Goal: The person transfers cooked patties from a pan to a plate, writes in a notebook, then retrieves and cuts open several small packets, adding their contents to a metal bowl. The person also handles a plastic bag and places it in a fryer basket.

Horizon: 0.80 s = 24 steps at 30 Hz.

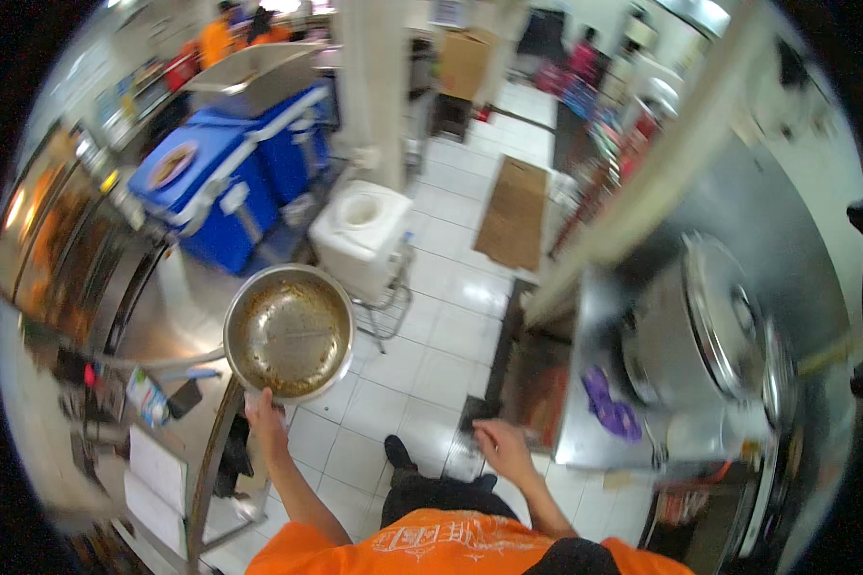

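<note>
A round steel bowl point(292, 331) with brown residue over its inner bottom is in my left hand point(267, 418). My fingers close on the near side of its rim, and the bowl tilts so its inside faces me. It is held beside the edge of the steel counter point(168, 321) on the left. Off to the right, my right hand point(501, 445) hangs low over the floor with loosely bent fingers and nothing visible in it. The steel worktop point(575, 422) lies to its right, apart from it.
Blue cooler boxes point(206, 187) and a white container point(360, 230) on a stand are ahead left. A large lidded steel pot point(686, 331) and a purple cloth point(609, 404) occupy the right worktop. Brown cardboard point(513, 213) lies on the tiled floor. People in orange point(219, 40) are far left.
</note>
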Tool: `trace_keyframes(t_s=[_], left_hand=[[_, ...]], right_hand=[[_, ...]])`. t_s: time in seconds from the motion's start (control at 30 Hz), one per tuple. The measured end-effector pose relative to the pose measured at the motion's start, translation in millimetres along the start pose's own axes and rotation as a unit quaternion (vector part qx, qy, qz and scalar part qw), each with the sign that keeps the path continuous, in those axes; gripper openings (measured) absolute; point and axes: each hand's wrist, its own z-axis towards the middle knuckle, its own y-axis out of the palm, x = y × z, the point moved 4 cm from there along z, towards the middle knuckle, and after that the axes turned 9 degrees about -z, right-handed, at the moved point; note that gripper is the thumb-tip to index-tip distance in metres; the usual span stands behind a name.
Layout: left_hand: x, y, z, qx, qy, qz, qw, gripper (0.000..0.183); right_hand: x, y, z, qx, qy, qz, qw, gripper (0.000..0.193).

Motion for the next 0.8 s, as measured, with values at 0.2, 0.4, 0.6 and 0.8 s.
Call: trace_keyframes(t_s=[0.2, 0.4, 0.6, 0.8], left_hand=[[-26.3, 152.7, -219.6, -0.387, -0.076, 0.095, 0.914, 0.055], [-148.0, 274.1, -477.7, -0.594, -0.212, 0.292, 0.719, 0.04], [-258.9, 344.0, -714.8, -0.741, -0.321, 0.296, 0.511, 0.016], [-349.2, 374.7, -894.8, -0.803, -0.366, 0.289, 0.371, 0.011]], right_hand=[[35.9, -152.9, -90.0, 0.23, -0.011, 0.046, 0.972, 0.019], [133.9, -222.9, -244.2, 0.153, 0.109, -0.128, 0.974, 0.026], [257.9, -254.3, -404.7, 0.164, 0.429, -0.181, 0.87, 0.023], [345.7, -277.6, -546.7, 0.242, 0.592, -0.15, 0.754, 0.029]])
